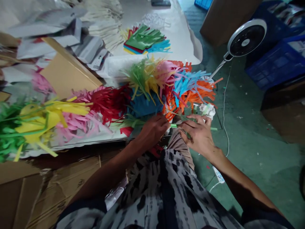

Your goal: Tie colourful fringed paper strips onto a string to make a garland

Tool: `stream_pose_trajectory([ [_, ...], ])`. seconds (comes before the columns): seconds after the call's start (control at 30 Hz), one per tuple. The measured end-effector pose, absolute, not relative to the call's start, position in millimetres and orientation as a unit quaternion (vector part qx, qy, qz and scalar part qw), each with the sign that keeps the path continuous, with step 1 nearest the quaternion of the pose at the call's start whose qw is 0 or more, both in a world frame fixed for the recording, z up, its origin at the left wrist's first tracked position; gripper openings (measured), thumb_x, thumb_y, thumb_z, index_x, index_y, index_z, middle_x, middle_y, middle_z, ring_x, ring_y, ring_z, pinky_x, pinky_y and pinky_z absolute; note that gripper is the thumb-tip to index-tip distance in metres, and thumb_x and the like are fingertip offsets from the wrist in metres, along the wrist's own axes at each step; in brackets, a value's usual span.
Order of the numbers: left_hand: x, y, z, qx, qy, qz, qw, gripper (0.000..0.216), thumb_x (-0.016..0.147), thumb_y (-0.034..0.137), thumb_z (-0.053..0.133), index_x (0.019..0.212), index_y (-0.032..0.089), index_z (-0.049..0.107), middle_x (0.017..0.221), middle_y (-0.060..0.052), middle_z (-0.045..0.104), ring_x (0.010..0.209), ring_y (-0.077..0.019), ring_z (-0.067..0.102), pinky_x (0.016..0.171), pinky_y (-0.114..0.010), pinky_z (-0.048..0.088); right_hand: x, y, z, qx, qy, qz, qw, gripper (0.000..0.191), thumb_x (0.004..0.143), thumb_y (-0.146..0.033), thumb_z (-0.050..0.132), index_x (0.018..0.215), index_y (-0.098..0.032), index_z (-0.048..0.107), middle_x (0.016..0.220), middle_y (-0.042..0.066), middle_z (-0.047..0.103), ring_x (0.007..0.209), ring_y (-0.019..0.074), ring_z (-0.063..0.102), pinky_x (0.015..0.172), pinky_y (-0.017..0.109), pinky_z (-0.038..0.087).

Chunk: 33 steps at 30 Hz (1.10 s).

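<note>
Your patterned shirt [164, 190] is closest; beside the table [179, 39], your left hand [154, 129] pinches a green strip [173, 126]; I can't tell whether your right hand [199, 132] grips it. You seem to be shaping it; the next move calls for steady tension.

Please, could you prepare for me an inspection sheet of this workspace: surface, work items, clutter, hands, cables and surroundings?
Surface: table with white covering, heavily loaded on its left side.
Work items: green strip stretched between the hands; yellow fringe, red fringe and orange fringe lie nearby.
Clutter: tan cardboard piece among white packaging; small scraps on the floor.
Hands: left hand curled on the strip; right hand at it, fingers bent, grip unclear.
Cables: white cable on the floor; white power strip nearby.
Surroundings: round fan, blue crate, green floor.
</note>
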State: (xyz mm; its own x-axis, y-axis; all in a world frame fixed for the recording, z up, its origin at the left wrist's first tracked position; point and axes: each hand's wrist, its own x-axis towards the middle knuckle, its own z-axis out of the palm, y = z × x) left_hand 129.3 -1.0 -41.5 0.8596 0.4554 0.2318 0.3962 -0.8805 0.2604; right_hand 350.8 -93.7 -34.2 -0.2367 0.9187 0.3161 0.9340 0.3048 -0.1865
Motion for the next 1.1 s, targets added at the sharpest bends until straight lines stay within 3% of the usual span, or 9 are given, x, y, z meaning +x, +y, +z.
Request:
stream_pose_trajectory([
  [0.1, 125.3, 0.1, -43.5, 0.954, 0.238, 0.150, 0.104, 0.007, 0.098, 0.011, 0.064, 0.104, 0.013, 0.068, 0.104, -0.010, 0.071, 0.102, -0.0247, 0.062, 0.096, -0.037, 0.053, 347.1, -88.4, -35.5, -0.592, -0.785, -0.027, 0.180, 0.012, 0.104, -0.033, 0.065, 0.105, -0.026, 0.075, 0.109, 0.002, 0.079, 0.126, 0.0297, 0.057, 0.103, 0.049, 0.026],
  [0.3, 124.4, 3.9, -43.2, 0.947, 0.259, 0.143, 0.121, 0.012, 0.102, 0.027, 0.064, 0.104, 0.015, 0.067, 0.105, -0.009, 0.071, 0.104, -0.0258, 0.063, 0.096, -0.039, 0.051, 343.1, -82.5, -38.3, -0.602, -0.783, -0.063, 0.145, 0.019, 0.108, -0.029, 0.056, 0.100, -0.020, 0.071, 0.102, 0.007, 0.075, 0.115, 0.0282, 0.059, 0.100, 0.047, 0.028],
  [0.43, 125.8, 7.0, -43.9, 0.950, 0.259, 0.129, 0.115, 0.012, 0.105, 0.021, 0.058, 0.101, 0.016, 0.068, 0.102, -0.008, 0.072, 0.099, -0.0242, 0.063, 0.092, -0.038, 0.049, 344.1, -83.2, -38.8, -0.604, -0.784, -0.044, 0.139, 0.020, 0.108, -0.034, 0.056, 0.107, -0.021, 0.071, 0.106, 0.008, 0.074, 0.115, 0.0288, 0.057, 0.101, 0.046, 0.029],
  [0.6, 121.1, 6.2, -43.1, 0.936, 0.320, 0.130, 0.073, 0.014, 0.104, 0.028, 0.062, 0.099, 0.016, 0.069, 0.101, -0.010, 0.073, 0.099, -0.0277, 0.064, 0.084, -0.041, 0.044, 344.5, -80.7, -39.3, -0.623, -0.768, -0.025, 0.148, 0.022, 0.108, -0.033, 0.053, 0.102, -0.021, 0.070, 0.102, 0.008, 0.071, 0.111, 0.0290, 0.056, 0.099, 0.046, 0.030],
  [1.1, 102.3, 9.9, -27.5, 0.881, 0.447, 0.133, 0.075, 0.010, 0.096, 0.028, 0.068, 0.090, 0.021, 0.073, 0.097, -0.009, 0.074, 0.099, -0.0315, 0.063, 0.081, -0.044, 0.041, 341.4, -76.2, -35.0, -0.693, -0.707, 0.000, 0.139, 0.008, 0.094, -0.030, 0.063, 0.095, -0.023, 0.067, 0.099, 0.006, 0.073, 0.111, 0.0322, 0.055, 0.091, 0.047, 0.031],
])
